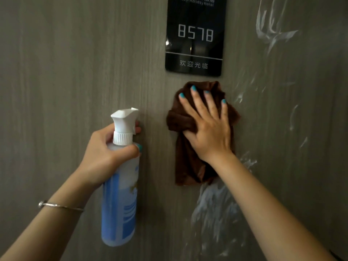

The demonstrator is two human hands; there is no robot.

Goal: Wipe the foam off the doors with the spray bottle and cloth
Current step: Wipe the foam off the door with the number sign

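A grey wood-grain door panel (75, 72) fills the view, and the right hand (209, 127) lies flat against it with fingers straight and spread, pressing a crumpled dark brown cloth (185, 159) to the surface just below a glossy black room-number plate (194, 36) that reads 8578 (with a line of Chinese characters under the digits). The cloth bunches out past the fingertips at the top and to the left of the palm, and a longer fold hangs down below the wrist; nothing is pinched, so this grip is simply an open palm bearing on the fabric. To the left, well apart from the cloth, the left hand (105, 153) holds a translucent plastic spray bottle with blue liquid and a white trigger head (120, 189). Its grip is closed round the neck just below the white collar, thumb across the front and one fingertip showing beside the trigger, while the body of the bottle hangs down in front of the forearm, nozzle toward the door. A thin silver bangle (60, 206) circles the left wrist. White foam smears (214, 210) remain on the door directly beneath the cloth and under the right forearm, and thinner streaks run up the panel to the right of the hand, up to the top corner.
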